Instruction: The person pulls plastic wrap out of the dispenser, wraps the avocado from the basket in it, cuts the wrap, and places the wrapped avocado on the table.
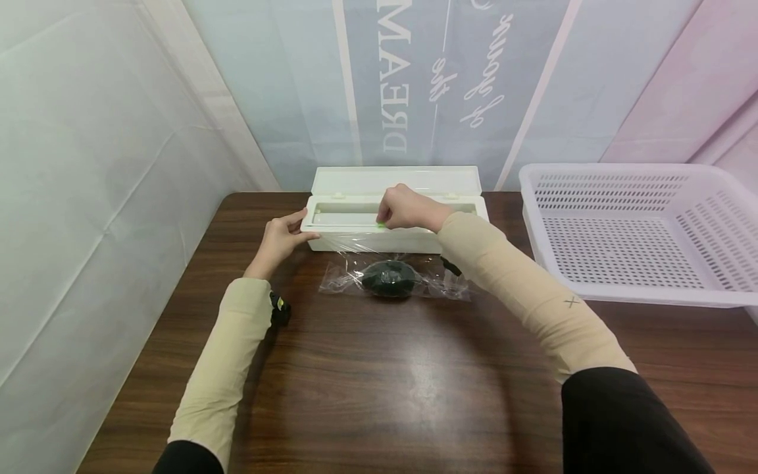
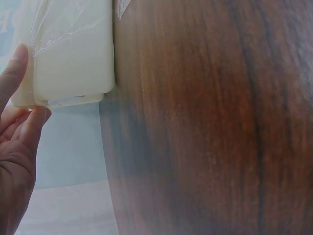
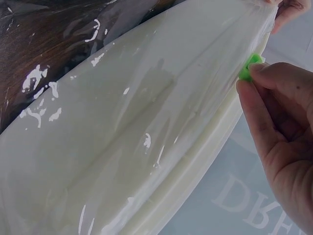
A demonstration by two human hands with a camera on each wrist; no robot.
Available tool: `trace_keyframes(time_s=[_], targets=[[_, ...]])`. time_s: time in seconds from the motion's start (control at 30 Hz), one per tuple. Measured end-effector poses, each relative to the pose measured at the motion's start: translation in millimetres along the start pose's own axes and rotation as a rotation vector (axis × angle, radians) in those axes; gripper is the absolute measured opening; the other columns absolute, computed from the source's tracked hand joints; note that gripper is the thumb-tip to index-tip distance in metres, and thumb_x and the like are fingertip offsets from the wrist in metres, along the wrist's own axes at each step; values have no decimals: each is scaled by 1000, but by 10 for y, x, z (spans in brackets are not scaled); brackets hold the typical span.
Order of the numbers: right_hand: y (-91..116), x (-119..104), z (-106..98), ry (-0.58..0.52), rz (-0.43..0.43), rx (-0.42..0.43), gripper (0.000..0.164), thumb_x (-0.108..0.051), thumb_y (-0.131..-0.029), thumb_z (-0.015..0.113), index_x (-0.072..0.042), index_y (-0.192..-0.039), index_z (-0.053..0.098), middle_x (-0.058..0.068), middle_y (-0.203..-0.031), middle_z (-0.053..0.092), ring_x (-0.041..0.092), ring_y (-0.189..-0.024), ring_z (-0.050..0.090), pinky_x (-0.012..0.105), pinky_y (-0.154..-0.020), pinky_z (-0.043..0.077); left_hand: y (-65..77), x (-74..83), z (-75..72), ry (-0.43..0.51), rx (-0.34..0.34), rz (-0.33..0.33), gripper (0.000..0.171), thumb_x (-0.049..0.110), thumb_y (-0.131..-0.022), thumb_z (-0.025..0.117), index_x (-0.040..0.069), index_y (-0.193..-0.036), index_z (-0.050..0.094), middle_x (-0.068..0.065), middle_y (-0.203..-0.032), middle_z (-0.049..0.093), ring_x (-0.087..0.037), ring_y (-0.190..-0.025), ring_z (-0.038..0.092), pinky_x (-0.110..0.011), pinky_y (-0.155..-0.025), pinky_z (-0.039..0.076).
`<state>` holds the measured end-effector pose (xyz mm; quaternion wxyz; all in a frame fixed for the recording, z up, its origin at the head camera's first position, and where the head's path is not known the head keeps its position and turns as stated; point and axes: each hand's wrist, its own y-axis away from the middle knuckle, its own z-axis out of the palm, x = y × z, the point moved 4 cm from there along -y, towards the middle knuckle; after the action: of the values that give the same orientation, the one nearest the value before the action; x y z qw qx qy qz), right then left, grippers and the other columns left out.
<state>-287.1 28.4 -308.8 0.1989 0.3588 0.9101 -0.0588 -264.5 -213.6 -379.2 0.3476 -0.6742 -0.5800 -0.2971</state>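
Observation:
A white cling film dispenser [image 1: 379, 242] stands at the back of the table with its lid [image 1: 395, 180] raised. My left hand [image 1: 278, 240] grips its left end, the thumb on the front edge and the fingers round the back corner. Over the front edge, my right hand [image 1: 411, 209] pinches a small green slide cutter [image 3: 251, 67] between thumb and forefinger. Clear cling film [image 3: 146, 142] hangs down the front of the dispenser. In front lies a dark green oval object [image 1: 389, 278], like an avocado, with film over it and spread to both sides.
A white slotted plastic basket [image 1: 645, 293] stands on the right of the wooden table [image 1: 379, 382]. Behind the dispenser hangs a printed cloth backdrop [image 1: 308, 85], and a pale cloth [image 1: 101, 197] borders the left side.

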Motion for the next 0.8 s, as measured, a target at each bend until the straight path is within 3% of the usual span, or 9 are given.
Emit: trace_keyframes(time_s=[0.8], targets=[[42, 79, -7, -5, 13, -6, 19, 3, -73, 61, -2, -86, 73, 10, -83, 70, 20, -75, 66, 28, -69, 54, 0, 1, 8, -4, -1, -6, 63, 11, -74, 73, 0, -130, 46, -20, -130, 47, -28, -108, 56, -30, -83, 50]])
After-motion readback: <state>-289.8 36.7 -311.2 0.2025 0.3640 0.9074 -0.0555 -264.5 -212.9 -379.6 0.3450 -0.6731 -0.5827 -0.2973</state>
